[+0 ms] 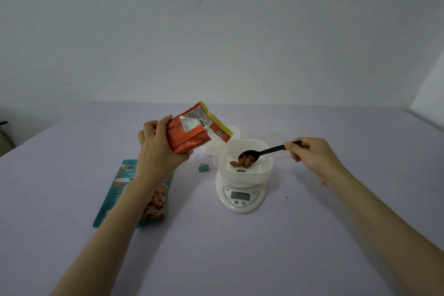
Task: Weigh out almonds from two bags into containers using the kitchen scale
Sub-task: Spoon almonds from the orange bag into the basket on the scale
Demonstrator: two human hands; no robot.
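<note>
My left hand (158,149) grips an orange foil almond bag (192,127), tilted with its yellow-edged mouth toward the white container (266,163) on the white kitchen scale (241,197). My right hand (310,154) holds a black spoon (262,152) by its handle. The spoon's bowl hangs inside the container, with almonds (245,160) in and under it. A teal almond bag (144,199) lies flat on the table below my left forearm, which covers part of it.
A second white container (209,149) stands behind the scale, partly hidden by the orange bag. A clear lid (281,137) lies at the back right. A small teal binder clip (203,166) sits left of the scale. The lilac table (240,247) meets a pale wall.
</note>
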